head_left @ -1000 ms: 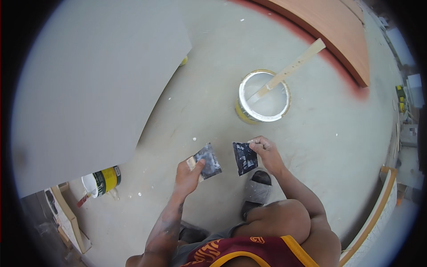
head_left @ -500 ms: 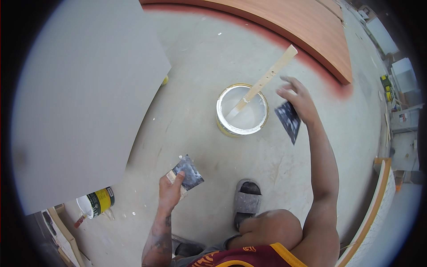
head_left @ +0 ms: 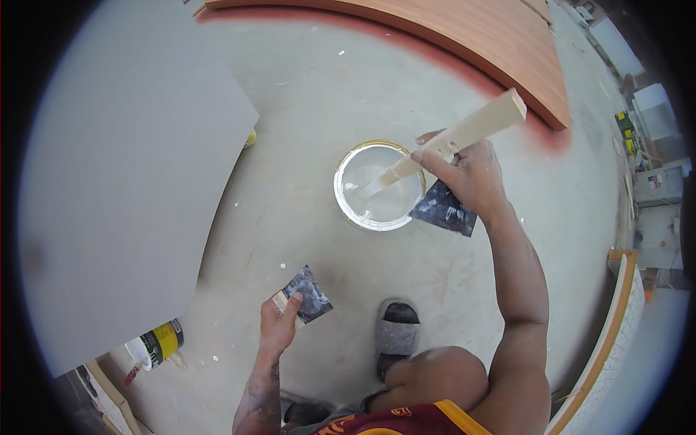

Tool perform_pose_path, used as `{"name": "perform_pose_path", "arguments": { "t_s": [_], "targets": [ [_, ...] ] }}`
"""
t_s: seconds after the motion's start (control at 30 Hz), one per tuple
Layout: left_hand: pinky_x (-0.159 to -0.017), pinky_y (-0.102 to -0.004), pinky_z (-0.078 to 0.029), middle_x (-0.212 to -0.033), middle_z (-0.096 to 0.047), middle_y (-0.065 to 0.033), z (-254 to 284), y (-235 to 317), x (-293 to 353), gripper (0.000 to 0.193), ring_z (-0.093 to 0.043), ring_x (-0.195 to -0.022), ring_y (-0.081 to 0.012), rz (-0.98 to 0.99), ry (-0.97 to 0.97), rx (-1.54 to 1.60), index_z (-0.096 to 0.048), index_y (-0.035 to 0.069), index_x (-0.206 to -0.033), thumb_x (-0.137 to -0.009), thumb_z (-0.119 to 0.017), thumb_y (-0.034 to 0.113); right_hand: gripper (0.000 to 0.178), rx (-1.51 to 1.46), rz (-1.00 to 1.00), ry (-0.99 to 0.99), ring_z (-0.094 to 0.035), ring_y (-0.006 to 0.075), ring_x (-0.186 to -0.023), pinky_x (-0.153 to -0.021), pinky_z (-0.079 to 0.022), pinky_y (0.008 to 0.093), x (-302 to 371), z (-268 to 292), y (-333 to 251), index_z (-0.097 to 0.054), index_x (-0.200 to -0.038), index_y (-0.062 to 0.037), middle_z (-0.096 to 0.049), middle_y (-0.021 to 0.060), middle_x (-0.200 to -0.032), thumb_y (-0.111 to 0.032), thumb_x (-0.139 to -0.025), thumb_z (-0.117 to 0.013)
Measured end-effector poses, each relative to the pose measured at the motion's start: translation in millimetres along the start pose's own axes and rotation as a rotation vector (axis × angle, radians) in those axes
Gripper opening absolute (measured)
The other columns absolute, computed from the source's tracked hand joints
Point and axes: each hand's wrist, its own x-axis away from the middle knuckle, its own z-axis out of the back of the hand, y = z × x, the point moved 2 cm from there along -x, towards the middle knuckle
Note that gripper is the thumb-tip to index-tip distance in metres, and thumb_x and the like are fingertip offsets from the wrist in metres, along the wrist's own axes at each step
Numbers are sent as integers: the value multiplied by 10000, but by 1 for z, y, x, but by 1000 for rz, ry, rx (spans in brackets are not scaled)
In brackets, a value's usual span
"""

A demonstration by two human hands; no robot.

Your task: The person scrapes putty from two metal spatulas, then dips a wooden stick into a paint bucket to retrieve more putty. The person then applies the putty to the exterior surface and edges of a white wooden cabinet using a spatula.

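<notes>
My left hand (head_left: 278, 324) is closed round a putty knife (head_left: 313, 296) with a pale handle and a smeared dark blade, its thumb on the blade. Ahead on the floor stands a round bucket (head_left: 339, 194) with a white-coated rim and pale, whitish contents. A flat wooden stick (head_left: 487, 125) leans out of it toward the upper right, its lower end coated white. My right hand (head_left: 477, 183) grips the stick between thumb and fingers. A second dark-bladed putty knife (head_left: 442, 210) also sits in that hand, below the stick, beside the bucket's rim; its handle is hidden.
A large grey panel (head_left: 138, 181) fills the left side. Near its lower edge is a tilted green-and-yellow can (head_left: 165, 342) with a red-handled brush (head_left: 132, 375). A reddish-brown board (head_left: 464, 43) lies at the far side. A wood-edged panel (head_left: 605, 341) stands at right.
My right hand has moved left and taken hold of the stick, which is now tilted lower toward the right. The left hand still holds its putty knife, and the view has shifted slightly.
</notes>
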Motion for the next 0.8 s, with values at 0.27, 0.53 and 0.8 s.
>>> {"name": "perform_pose_path", "arguments": {
  "t_s": [0.27, 0.53, 0.8],
  "targets": [
    [-728, -264, -509, -916, -711, -21, -6, 6, -15, 234, -636, -816, -85, -9, -6, 33, -691, -35, -1081, -1000, -605, 167, 326, 69, 27, 54, -708, 228, -774, -723, -545, 345, 9, -16, 9, -755, -1012, -68, -749, 92, -873, -344, -839, -756],
    [-695, -263, -501, -861, -686, -1, -2, -7, -16, 209, -608, -761, -77, 54, 32, 20, -691, -25, -1032, -998, -611, 165, 320, -322, -194, 63, -656, 145, -786, -720, -512, 314, 7, -42, 51, -727, -960, -5, -719, 85, -872, -314, -879, -724],
    [-722, -261, -481, -897, -662, -13, -14, 15, -20, 248, -580, -811, -81, -27, 92, 88, -660, -35, -1050, -1018, -572, 195, 356, -546, -352, 180, -614, 135, -739, -661, -490, 310, 16, -46, 65, -717, -964, 49, -686, 74, -834, -302, -906, -693]
  ]
}}
